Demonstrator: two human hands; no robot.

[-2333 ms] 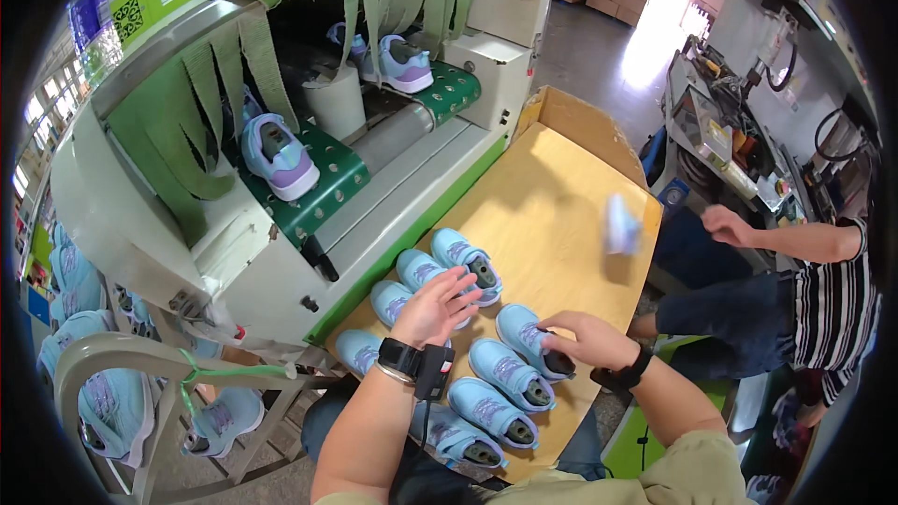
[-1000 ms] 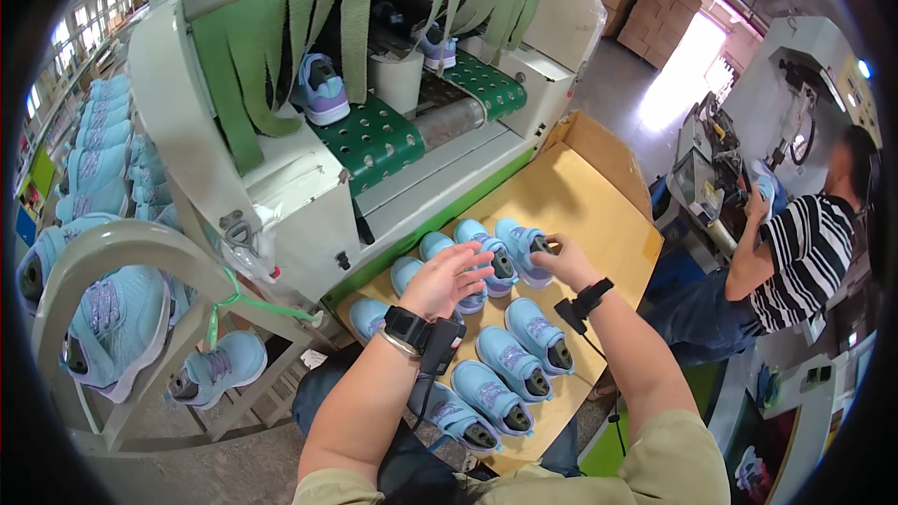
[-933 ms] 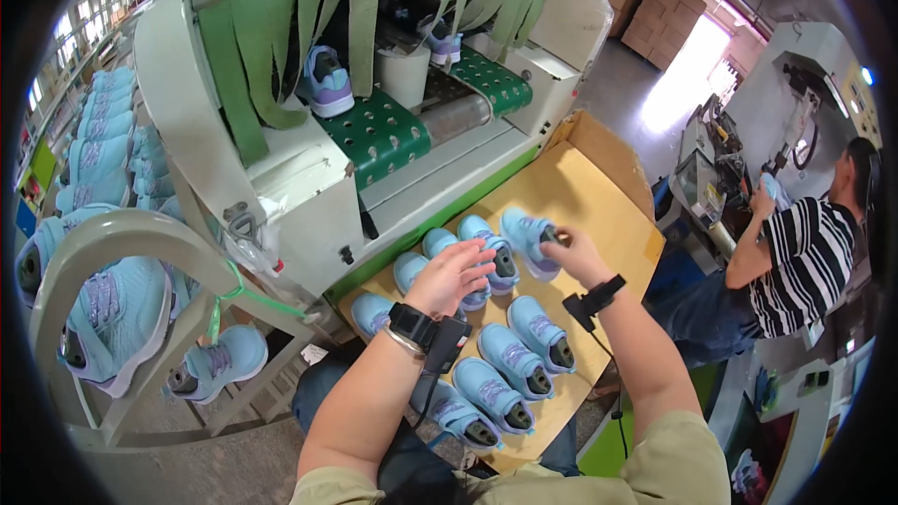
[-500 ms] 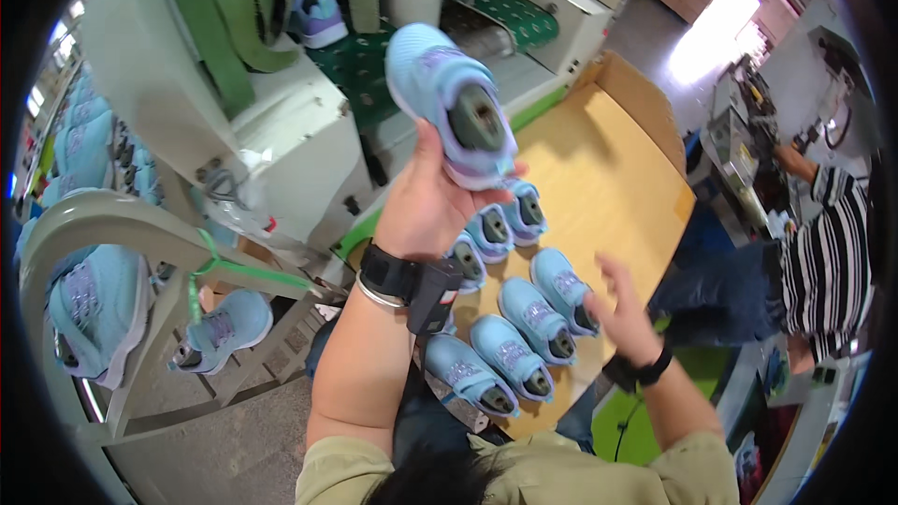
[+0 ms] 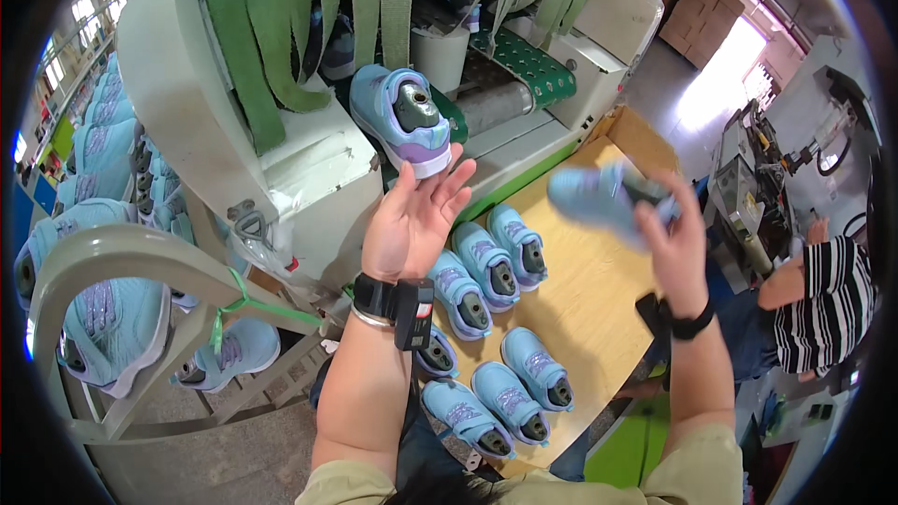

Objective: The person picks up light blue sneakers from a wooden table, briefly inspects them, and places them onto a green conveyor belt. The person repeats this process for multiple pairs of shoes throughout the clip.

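My left hand (image 5: 418, 217) is open, palm up with fingers spread, at the mouth of the machine. Just beyond its fingers is a light blue and lavender shoe (image 5: 385, 98) with a dark form inside, its heel toward me. I cannot tell whether the fingers still touch its sole. My right hand (image 5: 675, 241) grips another light blue shoe (image 5: 599, 198) by its heel end above the tabletop; motion blurs that shoe. Between my arms, several matching shoes (image 5: 513, 393) stand in two groups on the wooden table (image 5: 599, 271), all with dark forms inside.
Green strips (image 5: 271, 37) hang over the machine's green belt (image 5: 524, 65). On the left stand a curved rail (image 5: 122, 243) and a rack of blue shoes (image 5: 103, 150). A cardboard edge (image 5: 645, 136) borders the table's far end. A person in a striped shirt (image 5: 823, 295) works at right.
My left hand has opened from around its shoe, which now sits lower at the machine mouth. My right hand, empty before, has taken a shoe from the near group and lifted it away.
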